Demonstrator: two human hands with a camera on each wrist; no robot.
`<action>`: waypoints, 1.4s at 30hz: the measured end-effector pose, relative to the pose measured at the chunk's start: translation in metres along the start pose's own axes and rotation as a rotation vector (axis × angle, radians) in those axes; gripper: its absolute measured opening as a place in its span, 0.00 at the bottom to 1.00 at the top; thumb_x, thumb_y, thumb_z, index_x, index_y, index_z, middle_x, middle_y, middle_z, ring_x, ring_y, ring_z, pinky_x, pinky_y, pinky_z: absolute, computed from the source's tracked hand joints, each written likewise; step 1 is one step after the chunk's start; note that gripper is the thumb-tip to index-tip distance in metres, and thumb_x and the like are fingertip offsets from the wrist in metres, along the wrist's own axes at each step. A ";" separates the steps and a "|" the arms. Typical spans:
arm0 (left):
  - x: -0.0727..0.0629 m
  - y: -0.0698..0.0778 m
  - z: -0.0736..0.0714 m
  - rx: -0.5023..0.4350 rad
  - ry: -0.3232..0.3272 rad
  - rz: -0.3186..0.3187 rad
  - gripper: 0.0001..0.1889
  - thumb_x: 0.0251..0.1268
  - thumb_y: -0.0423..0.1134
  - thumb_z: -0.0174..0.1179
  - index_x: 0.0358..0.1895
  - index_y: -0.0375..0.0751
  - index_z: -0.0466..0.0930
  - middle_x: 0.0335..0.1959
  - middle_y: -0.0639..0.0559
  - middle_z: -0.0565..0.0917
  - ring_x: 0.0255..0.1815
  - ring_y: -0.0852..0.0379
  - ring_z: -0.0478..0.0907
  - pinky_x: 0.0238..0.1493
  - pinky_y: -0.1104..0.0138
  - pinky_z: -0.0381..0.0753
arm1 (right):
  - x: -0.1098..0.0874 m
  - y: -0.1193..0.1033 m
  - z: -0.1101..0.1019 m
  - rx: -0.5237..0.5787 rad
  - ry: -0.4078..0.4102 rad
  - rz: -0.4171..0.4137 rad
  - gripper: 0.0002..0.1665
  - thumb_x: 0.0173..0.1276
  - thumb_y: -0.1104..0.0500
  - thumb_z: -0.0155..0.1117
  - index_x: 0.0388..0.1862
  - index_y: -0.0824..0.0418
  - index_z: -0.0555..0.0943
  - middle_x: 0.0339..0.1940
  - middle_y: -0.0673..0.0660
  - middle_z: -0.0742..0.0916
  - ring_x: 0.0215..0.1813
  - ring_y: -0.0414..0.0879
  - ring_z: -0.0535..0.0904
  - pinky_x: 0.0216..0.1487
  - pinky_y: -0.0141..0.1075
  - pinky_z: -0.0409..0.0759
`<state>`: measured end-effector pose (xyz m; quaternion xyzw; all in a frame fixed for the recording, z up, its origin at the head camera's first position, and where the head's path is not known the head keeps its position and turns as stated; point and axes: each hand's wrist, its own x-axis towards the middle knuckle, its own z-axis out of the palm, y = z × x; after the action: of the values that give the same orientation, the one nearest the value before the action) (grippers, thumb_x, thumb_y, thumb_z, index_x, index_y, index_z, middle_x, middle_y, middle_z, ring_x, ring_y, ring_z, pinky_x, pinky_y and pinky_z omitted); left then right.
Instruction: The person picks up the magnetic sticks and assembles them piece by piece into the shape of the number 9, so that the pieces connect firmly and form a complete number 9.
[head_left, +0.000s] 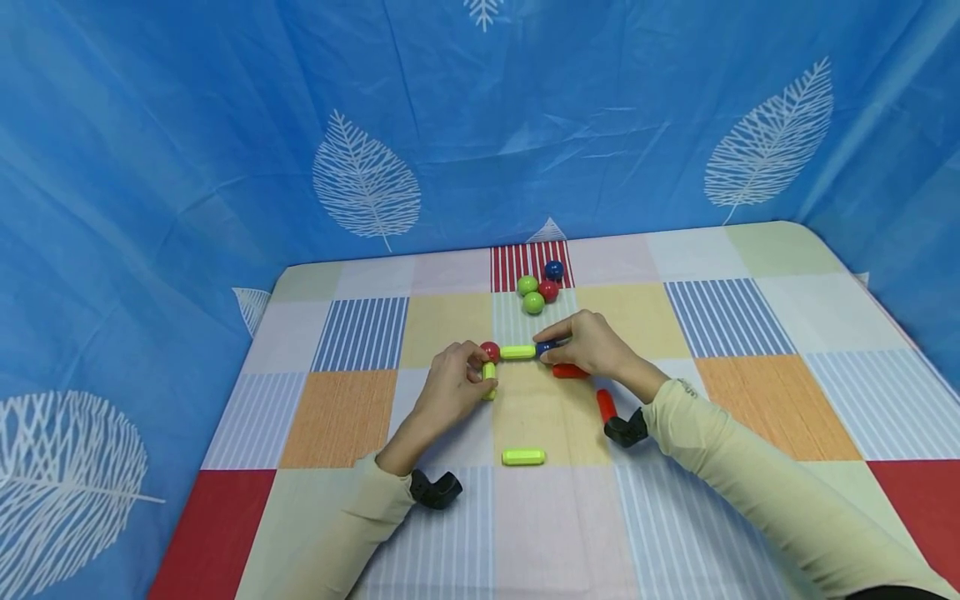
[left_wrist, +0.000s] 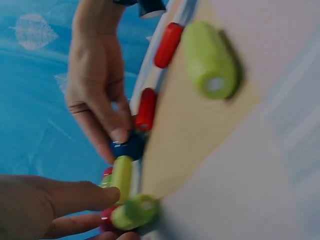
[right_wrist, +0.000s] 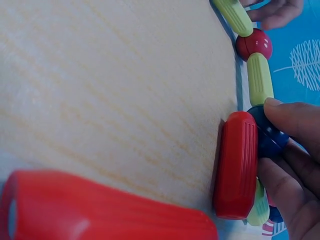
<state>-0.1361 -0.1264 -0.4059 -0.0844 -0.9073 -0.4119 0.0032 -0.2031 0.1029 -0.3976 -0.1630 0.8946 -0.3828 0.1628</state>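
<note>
My left hand (head_left: 452, 385) pinches a yellow-green magnetic rod (head_left: 489, 381) that points toward me, its far end at a red ball (head_left: 490, 351). From that ball a second yellow-green rod (right_wrist: 260, 80) runs right to a dark blue ball (right_wrist: 270, 132). Thumb and fingers of my right hand (head_left: 592, 343) pinch the blue ball. Just on the near side of this hand lies a red rod (head_left: 570, 372); whether it touches the blue ball I cannot tell. Another red rod (head_left: 606, 405) lies closer to my right wrist, partly behind the black wrist device.
Beyond the hands sit two green balls (head_left: 533, 303), a red ball (head_left: 549, 291) and a blue ball (head_left: 554, 270) in a cluster. One loose yellow-green rod (head_left: 523, 457) lies nearer to me. A patchwork cloth (head_left: 337, 421) covers the table, with a blue curtain (head_left: 525, 125) behind.
</note>
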 end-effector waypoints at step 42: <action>0.150 0.011 0.013 -0.073 -0.175 0.096 0.16 0.69 0.31 0.58 0.58 0.38 0.80 0.63 0.44 0.76 0.64 0.47 0.70 0.65 0.55 0.68 | -0.001 0.006 0.001 0.031 0.020 -0.028 0.15 0.57 0.61 0.76 0.45 0.58 0.89 0.42 0.52 0.90 0.54 0.47 0.80 0.53 0.42 0.77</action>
<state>-0.2813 -0.0871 -0.3953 -0.1635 -0.8834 -0.4351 -0.0596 -0.2024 0.1068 -0.4021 -0.1691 0.8877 -0.4006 0.1512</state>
